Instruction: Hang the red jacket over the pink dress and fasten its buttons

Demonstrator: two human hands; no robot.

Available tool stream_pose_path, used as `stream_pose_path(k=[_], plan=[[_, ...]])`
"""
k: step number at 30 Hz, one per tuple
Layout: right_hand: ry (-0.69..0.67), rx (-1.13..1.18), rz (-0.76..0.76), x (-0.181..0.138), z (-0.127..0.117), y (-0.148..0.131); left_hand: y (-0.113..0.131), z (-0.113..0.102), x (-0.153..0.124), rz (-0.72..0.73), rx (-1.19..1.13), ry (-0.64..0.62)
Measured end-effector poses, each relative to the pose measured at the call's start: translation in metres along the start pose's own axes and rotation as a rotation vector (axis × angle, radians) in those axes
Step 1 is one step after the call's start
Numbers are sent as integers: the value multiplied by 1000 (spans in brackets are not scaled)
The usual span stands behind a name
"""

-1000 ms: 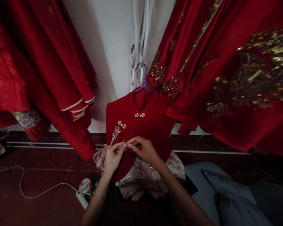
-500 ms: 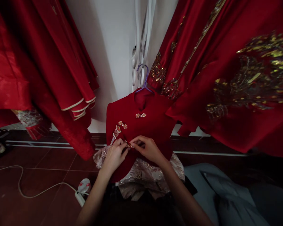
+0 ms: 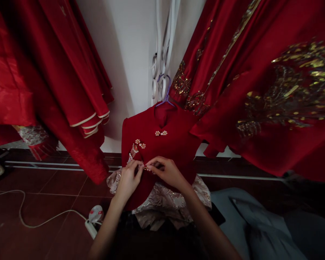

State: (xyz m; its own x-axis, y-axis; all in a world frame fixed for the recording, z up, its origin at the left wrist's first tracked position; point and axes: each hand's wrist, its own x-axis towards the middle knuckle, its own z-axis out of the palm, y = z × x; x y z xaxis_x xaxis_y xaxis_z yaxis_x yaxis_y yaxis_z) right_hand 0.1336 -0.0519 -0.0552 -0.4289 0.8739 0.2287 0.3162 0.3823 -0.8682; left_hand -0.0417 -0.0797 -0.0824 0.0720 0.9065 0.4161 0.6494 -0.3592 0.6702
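A red sleeveless garment (image 3: pixel 176 144) with a pale patterned lower part (image 3: pixel 165 206) hangs from a purple hanger (image 3: pixel 166 101). One beaded flower clasp (image 3: pixel 161 133) sits fastened below its collar. Farther left are a second flower clasp (image 3: pixel 140 143) and a beaded tassel (image 3: pixel 133 151). At the lower front, my right hand (image 3: pixel 166 171) pinches a beaded clasp (image 3: pixel 148 169) with a small gold loop. My left hand (image 3: pixel 130 177) has thumb and index finger pinched beside that loop, at the garment's edge; what lies between these fingertips is too small to make out.
Red garments (image 3: pixel 78 72) hang on the left, and red gowns with gold sequins (image 3: pixel 295 83) hang on the right. A white metal rack (image 3: pixel 162 54) stands against the wall. On the tiled floor lie a white cable (image 3: pixel 51 220) and a power strip (image 3: pixel 91 228).
Both hands have shifted slightly left with the beaded clasp. Its gold loop now shows between the fingertips.
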Motion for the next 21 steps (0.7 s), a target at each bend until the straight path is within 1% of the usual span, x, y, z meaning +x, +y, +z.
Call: stream_pose_path(k=[4, 9, 11, 15, 21], plan=[[26, -11, -9, 0, 3, 1, 0, 6, 0, -155, -201, 52], [60, -44, -33, 0, 10, 6, -2, 6, 0, -308, -539, 50], [74, -43, -31, 0, 12, 7, -1, 5, -1, -350, -627, 35], [105, -32, -22, 1, 14, 9, -1, 4, -2, -378, -691, 10], [101, 48, -2, -1, 14, 11, -6, 11, -2, -394, -695, 43]])
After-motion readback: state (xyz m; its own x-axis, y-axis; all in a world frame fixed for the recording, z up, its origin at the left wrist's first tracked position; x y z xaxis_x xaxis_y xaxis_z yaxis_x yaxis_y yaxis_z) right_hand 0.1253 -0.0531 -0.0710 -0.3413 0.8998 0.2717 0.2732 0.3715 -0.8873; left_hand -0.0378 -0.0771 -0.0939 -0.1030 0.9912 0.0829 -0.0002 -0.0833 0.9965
